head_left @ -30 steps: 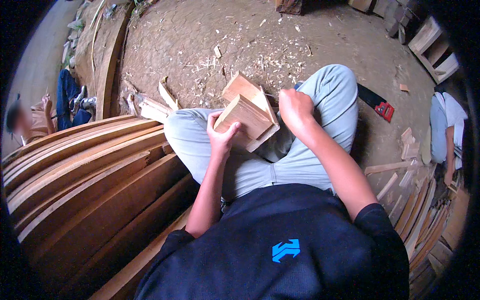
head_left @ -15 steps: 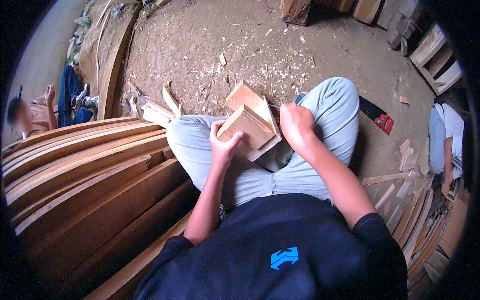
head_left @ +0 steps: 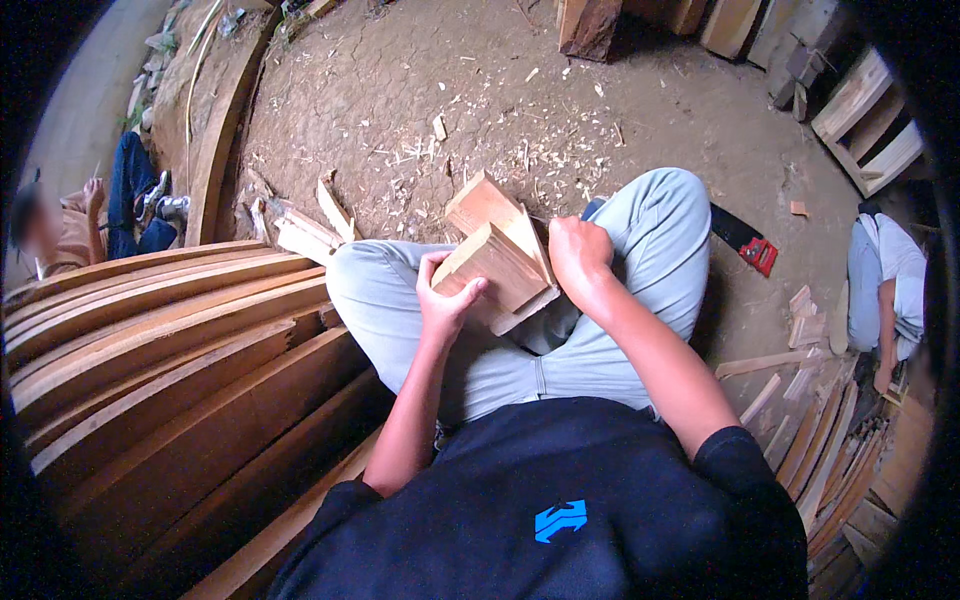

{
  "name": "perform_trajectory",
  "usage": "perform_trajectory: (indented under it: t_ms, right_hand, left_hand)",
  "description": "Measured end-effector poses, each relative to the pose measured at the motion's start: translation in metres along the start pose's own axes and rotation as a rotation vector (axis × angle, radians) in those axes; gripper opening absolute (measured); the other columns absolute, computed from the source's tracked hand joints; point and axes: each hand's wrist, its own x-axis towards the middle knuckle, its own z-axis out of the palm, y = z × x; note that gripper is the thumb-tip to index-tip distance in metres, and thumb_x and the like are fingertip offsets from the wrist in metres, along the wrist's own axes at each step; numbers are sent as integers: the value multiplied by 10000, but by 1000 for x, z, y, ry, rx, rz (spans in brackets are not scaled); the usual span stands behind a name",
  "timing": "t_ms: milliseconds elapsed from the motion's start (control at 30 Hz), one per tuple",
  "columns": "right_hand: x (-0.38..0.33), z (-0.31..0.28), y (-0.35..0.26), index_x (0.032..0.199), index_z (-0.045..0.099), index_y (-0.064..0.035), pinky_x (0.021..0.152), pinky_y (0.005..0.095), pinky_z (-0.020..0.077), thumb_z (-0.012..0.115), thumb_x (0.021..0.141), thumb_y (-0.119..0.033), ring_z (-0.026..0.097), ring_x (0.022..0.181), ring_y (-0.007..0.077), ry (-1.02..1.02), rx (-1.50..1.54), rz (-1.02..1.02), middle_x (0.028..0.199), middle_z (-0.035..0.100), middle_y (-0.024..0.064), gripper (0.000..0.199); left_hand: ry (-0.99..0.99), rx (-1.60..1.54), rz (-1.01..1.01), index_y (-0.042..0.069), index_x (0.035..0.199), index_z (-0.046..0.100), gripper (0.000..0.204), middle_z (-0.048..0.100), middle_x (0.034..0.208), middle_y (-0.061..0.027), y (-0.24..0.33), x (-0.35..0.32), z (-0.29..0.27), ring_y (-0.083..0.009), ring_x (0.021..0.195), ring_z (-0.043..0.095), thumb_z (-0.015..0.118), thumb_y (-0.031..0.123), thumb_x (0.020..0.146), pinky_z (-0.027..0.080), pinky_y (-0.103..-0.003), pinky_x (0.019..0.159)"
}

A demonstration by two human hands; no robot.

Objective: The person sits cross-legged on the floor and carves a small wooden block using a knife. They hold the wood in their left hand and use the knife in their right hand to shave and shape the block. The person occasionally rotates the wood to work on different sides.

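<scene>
My left hand point(head_left: 447, 298) grips a squared wooden block point(head_left: 497, 270), thumb on its near face and fingers round its far left side. The block sits against other wooden pieces point(head_left: 487, 207) that lie under and beyond it, above my lap. Whether these are joined I cannot tell. My right hand point(head_left: 580, 252) is closed in a fist close to the right side of the wood. A thin dark sliver shows between that fist and the wood; what the fingers hold is mostly hidden. A bit of blue point(head_left: 592, 208) shows behind the fist, by my right knee.
Long boards point(head_left: 180, 310) are stacked along my left. A handsaw point(head_left: 745, 238) with a red handle lies right of my right knee. Wood chips point(head_left: 530, 150) cover the dirt floor ahead. One person point(head_left: 75, 225) sits far left, another point(head_left: 885, 285) bends far right near timber strips point(head_left: 830, 440).
The block has tilted a little in my left hand, and my right fist has shifted slightly toward the wood. The whole view has moved slightly.
</scene>
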Motion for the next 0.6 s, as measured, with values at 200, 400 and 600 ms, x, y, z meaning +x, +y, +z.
perform_trajectory:
  t_ms: [200,400,600]
  right_hand:
    - [-6,-11,10,746,738,-84,602,407,588,585,850,-73,736,723,301,29,46,1,774,726,159,185]
    - [-14,-10,10,730,718,-64,610,417,589,581,838,-63,735,719,304,96,75,22,763,718,175,174]
    - [-7,-5,6,742,687,-26,619,451,576,574,812,-37,718,725,361,69,134,-4,750,697,211,134]
  left_hand:
    - [55,-21,-26,28,1075,533,588,599,1018,-58,-1,-1,-4,-152,953,584,902,249,675,490,-306,859]
    - [54,-12,-10,32,1068,534,576,596,1021,-59,-5,-1,-5,-153,954,586,902,237,676,488,-305,861]
    - [51,-20,7,30,1076,527,590,600,1027,-65,-2,0,-2,-156,959,589,907,221,667,492,-308,859]
